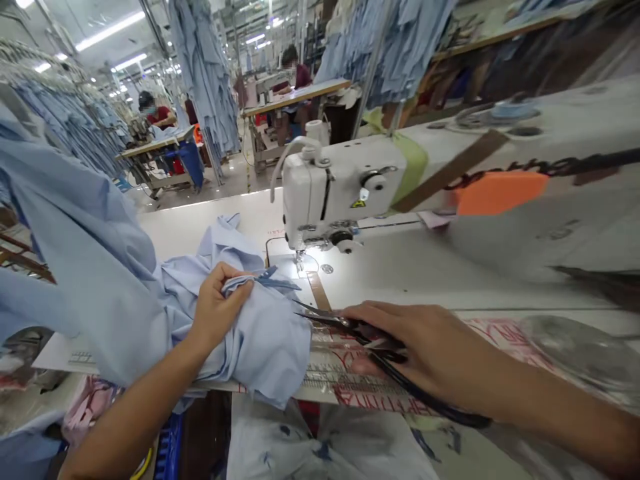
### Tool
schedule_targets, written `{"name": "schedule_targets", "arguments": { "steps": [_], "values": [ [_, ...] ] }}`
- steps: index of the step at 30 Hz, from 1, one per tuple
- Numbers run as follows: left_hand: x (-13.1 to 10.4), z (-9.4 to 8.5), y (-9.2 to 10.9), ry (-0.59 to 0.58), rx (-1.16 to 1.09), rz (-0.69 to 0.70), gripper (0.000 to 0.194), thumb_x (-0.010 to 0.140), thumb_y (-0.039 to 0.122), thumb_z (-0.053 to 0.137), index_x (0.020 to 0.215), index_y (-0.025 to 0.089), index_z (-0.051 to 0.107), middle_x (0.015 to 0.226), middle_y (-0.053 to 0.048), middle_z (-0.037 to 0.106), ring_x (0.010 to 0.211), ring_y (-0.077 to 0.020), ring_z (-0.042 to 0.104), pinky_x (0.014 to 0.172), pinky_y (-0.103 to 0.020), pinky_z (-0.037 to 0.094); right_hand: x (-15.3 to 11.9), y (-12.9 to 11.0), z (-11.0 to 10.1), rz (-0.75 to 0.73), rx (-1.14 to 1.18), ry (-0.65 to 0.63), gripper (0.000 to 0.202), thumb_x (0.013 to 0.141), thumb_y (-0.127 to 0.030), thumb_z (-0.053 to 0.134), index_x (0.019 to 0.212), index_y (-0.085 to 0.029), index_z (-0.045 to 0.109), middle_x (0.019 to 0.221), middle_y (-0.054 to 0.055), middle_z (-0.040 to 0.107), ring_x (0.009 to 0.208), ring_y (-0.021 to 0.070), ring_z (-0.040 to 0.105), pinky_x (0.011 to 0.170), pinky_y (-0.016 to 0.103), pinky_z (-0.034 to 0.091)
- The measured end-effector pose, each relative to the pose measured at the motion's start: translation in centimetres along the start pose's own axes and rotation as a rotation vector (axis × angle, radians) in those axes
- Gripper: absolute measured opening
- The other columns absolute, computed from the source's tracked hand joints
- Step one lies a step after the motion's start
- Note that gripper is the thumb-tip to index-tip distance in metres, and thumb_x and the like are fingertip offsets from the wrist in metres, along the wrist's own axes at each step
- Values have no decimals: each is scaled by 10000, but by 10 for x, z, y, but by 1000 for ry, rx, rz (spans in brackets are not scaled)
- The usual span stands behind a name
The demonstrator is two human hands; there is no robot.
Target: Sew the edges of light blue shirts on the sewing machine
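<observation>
My left hand [220, 303] pinches a folded edge of light blue fabric [273, 340], which spreads over the sewing table and hangs past its front edge. A narrow darker blue strip [275, 280] sticks out of the pinch to the right. In my right hand [415, 340] is a pair of black-handled scissors [345, 323]. Their blades point left, slightly parted, with the tips close to the fabric and strip; whether they touch, I cannot tell. Just beyond the fabric stands a white sewing machine [340, 183], its lit needle and presser foot [300, 261] above the plate.
Large pieces of light blue fabric [95, 247] hang at the left. A ruler strip [345, 380] runs along the table's front edge. An orange tag [503, 193] is on the machine arm. Behind, two people [163, 117] sit at other machines among hanging blue garments [205, 80].
</observation>
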State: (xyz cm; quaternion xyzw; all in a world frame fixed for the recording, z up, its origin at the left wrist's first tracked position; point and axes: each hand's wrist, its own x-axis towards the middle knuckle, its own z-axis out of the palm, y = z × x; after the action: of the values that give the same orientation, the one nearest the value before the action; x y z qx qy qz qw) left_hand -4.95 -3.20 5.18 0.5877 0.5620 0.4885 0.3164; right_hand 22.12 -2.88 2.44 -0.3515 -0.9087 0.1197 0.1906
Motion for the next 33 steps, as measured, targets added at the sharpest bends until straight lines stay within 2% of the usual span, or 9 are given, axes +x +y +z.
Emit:
{"name": "schedule_targets", "arguments": {
  "steps": [3,9,12,17,20,23,25,29,33],
  "values": [
    [-4,2,1,15,-21,7,83,742,244,575,754,172,537,798,-1,635,747,-117,560,704,-211,410,25,-10,4,-6,-7,-45,379,812,-525,482,1018,-212,537,871,72,617,696,203,587,544,298,414],
    [-8,8,4,-9,-49,28,92,743,248,579,752,169,533,811,-14,644,762,-132,576,710,-229,420,53,-19,5,-61,-72,77,540,770,-647,453,1031,-184,546,894,96,597,716,204,568,533,299,399],
    [-8,9,5,10,-44,22,79,731,237,578,741,170,539,764,1,624,716,-120,559,672,-214,413,56,-21,7,-89,-111,132,535,779,-655,429,951,-169,571,802,81,616,653,186,571,500,279,378],
    [-4,4,1,13,-81,-40,114,716,267,600,719,160,561,694,7,595,670,-115,526,637,-207,395,50,-11,14,-142,-24,281,358,839,-519,467,821,-171,550,591,0,576,472,113,505,446,234,342],
    [-2,1,-2,-43,-146,-73,121,708,273,630,741,162,593,742,1,610,720,-125,538,675,-216,399,50,-8,10,-148,48,362,348,800,-506,538,893,-171,531,606,-11,561,468,101,474,447,226,354],
    [-2,5,-1,-134,-147,11,102,667,234,676,725,166,627,774,0,589,766,-132,532,717,-224,393,59,-16,4,-127,194,342,435,737,-464,636,1031,-173,502,787,31,610,602,120,538,544,235,424],
    [-2,7,2,-167,-110,41,98,655,233,686,687,164,624,721,7,550,711,-124,509,674,-223,384,68,-26,2,-94,355,295,351,750,-345,643,1027,-190,495,863,33,621,671,123,565,595,237,447],
    [-1,3,3,-210,29,9,182,670,289,680,820,190,648,767,-10,580,756,-156,513,712,-257,389,78,-40,5,-11,585,252,214,755,-177,572,950,-211,492,809,-10,627,659,103,580,604,220,461],
    [0,-7,-2,-266,143,119,139,704,325,646,667,197,683,784,-40,593,886,-205,508,841,-306,376,75,-41,10,46,606,267,220,741,-161,568,938,-224,491,795,-17,634,655,103,590,600,216,466]
  ]
}}
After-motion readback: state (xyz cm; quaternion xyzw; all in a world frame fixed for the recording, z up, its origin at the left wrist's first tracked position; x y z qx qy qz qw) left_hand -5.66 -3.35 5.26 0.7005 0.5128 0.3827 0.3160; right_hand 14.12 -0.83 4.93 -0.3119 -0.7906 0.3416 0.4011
